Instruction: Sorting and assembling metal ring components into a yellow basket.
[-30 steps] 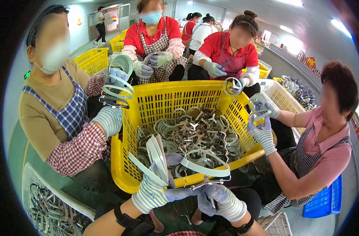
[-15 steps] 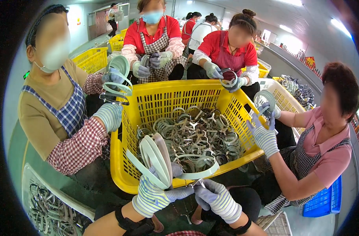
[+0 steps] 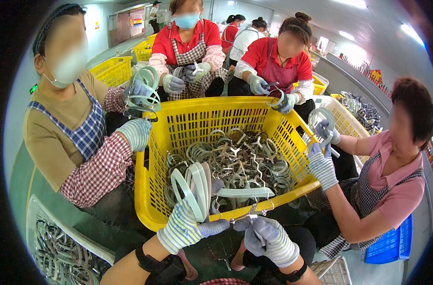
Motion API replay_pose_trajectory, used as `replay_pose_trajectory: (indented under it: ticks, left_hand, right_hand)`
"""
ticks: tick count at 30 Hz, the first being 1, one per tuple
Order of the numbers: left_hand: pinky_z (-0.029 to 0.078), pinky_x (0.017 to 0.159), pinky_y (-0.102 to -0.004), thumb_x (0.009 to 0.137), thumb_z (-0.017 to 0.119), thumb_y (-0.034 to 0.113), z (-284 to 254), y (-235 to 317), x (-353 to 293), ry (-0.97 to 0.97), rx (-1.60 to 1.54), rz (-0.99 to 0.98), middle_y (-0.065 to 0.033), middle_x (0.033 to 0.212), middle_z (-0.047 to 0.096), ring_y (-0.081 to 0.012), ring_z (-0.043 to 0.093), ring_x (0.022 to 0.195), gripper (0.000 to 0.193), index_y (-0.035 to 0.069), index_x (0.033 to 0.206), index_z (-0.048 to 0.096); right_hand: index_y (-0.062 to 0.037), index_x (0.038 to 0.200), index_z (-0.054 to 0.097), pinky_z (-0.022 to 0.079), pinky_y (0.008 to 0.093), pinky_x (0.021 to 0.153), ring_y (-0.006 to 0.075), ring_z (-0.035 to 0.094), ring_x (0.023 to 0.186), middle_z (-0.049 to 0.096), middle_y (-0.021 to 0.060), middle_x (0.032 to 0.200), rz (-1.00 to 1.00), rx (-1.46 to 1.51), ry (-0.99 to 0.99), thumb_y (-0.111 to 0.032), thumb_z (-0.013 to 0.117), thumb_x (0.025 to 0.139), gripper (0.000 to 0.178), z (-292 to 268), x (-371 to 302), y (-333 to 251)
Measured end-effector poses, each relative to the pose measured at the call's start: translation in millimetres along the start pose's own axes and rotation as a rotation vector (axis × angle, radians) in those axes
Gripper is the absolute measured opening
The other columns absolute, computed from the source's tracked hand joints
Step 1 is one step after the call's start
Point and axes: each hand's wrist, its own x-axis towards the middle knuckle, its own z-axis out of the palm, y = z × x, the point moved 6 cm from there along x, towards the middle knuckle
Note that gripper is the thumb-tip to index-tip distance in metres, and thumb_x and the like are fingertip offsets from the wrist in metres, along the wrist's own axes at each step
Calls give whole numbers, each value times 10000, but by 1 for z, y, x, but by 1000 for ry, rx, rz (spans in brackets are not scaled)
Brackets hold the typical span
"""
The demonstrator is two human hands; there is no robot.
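My left hand (image 3: 184,229), in a striped knit glove, is closed around a bundle of pale curved bands (image 3: 197,190) that stands up over the basket's near rim. Between my two hands stretches a thin metal piece (image 3: 245,216), gripped at its left by my left thumb and fingers. My right hand (image 3: 272,241), gloved likewise, pinches its other end. Just beyond it, a separate pale band (image 3: 245,193) lies crosswise, seen edge-on; what it is attached to is unclear. Ahead, the yellow basket (image 3: 211,105) contains many tangled metal pieces and rings (image 3: 226,161).
Several gloved co-workers sit around the basket, handling similar rings, such as the green-white stack (image 3: 145,90) at left. A white crate (image 3: 78,237) of metal parts stands at lower left. A blue crate (image 3: 392,240) is at lower right; more yellow crates (image 3: 113,70) stand behind.
My right hand has moved slightly right, drawing the metal piece out longer between my hands. The separate band has turned from an open loop to edge-on, and the bundle stands more upright.
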Motion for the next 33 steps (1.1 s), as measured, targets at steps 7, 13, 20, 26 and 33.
replay_pose_trajectory:
  ticks: [7,13,20,26,33]
  left_hand:
    - [428,903,-377,584,829,312,-5,6,-6,11,70,-44,-131,1135,549,-276,537,1055,746,45,1200,505]
    - [498,726,-372,650,783,418,-14,18,-7,152,77,59,-93,895,658,-284,636,816,542,56,1027,641]
    - [509,596,-369,648,794,380,-18,20,-6,194,127,52,-96,808,661,-289,637,670,434,57,906,660]
    - [497,597,-326,661,799,353,-24,15,-9,282,-33,-65,-68,758,649,-208,621,625,428,47,919,649]
    - [492,746,-318,674,803,290,-19,35,-17,157,-222,-79,-77,937,645,-206,621,804,524,48,1098,613]
  right_hand:
    - [49,1042,591,271,202,412,66,367,430,439,-9,535,4,44,-4,-466,505,909,538,1,-2,4]
    - [40,1054,576,273,200,415,62,354,443,440,-12,564,-6,53,26,-453,483,925,518,4,-2,5]
    - [26,1055,573,292,208,420,70,383,442,477,3,582,19,130,17,-472,479,921,525,9,1,11]
    - [19,1001,605,321,216,433,87,415,438,519,25,583,-24,-52,211,-399,530,917,433,4,1,4]
    - [-13,1009,595,386,191,476,44,484,527,551,-5,650,-8,-250,338,-277,604,882,293,7,-3,8]
